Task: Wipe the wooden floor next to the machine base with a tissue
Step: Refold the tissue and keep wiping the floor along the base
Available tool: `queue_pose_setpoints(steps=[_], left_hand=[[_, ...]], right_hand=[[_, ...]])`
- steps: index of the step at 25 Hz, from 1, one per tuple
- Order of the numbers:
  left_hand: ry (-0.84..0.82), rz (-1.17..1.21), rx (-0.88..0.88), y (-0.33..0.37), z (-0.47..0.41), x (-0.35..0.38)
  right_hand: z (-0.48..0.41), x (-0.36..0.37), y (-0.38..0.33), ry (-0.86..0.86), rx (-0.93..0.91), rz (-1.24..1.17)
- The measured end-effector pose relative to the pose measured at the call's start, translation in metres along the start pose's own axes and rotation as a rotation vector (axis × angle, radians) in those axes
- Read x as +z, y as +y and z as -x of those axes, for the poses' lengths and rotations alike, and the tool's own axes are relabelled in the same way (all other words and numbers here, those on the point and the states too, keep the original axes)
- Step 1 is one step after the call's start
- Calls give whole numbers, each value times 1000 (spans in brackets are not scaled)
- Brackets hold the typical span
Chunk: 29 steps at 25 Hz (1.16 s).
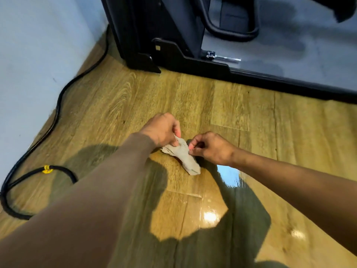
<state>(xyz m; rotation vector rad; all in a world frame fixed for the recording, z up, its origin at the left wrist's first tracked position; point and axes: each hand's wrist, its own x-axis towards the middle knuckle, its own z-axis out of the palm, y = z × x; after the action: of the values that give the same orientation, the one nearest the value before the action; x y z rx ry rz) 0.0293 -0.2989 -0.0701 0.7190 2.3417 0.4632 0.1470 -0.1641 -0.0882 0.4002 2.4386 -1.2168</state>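
Though crumpled into a greyish wad, looks near weightless and fully limp: tissue, centre of view, stretched between both hands. Pinched at its 10 o'clock end by the left hand, thumb and curled fingers closed on the paper. Nipped on its 2 o'clock edge by the right hand, fingertips together on it, remaining fingers tucked in. Droops toward 5 o'clock, touching or just clear of the wooden floor; cannot tell which. Zero stiffness, so expect no push from an edge grip. Probably tears if pulled two ways, more so if damp. Better to bunch into a thicker pad and take hold at the fat middle, then press flat. Glossy boards, so likely low drag and easy sliding, with little grip needed beyond downward pressure. Target strip lies at 12 to 2 o'clock, along the machine base, apart from the tissue now. Worth minding the black bracket corner there as a likely snag point for thin paper. Black cable at 9 o'clock by the wall, well clear.
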Motion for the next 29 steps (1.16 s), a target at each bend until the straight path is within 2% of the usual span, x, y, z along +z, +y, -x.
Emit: queue_pose_setpoints(steps=[5,10,13,15,17,20,23,26,29], left_hand=[[-76,213,158,73,1,-5],[-168,272,270,124,-2,-24],[-101,239,307,143,-5,-18],[-20,151,327,159,-8,-9],[20,74,320,177,-13,-4],[39,42,312,191,-21,-6],[114,133,322,196,-27,-8],[143,270,230,190,-26,-9],[79,327,172,185,-23,-6]], right_hand=[[44,-59,16,6,109,-163],[79,-129,36,177,-31,-14],[90,-158,56,123,-21,-104],[84,-171,65,80,14,-76],[76,-176,68,90,-14,-55],[62,-168,64,93,-180,-11],[49,-167,64,217,-333,23],[45,-177,74,171,-281,-220],[46,-179,87,149,-189,-248]])
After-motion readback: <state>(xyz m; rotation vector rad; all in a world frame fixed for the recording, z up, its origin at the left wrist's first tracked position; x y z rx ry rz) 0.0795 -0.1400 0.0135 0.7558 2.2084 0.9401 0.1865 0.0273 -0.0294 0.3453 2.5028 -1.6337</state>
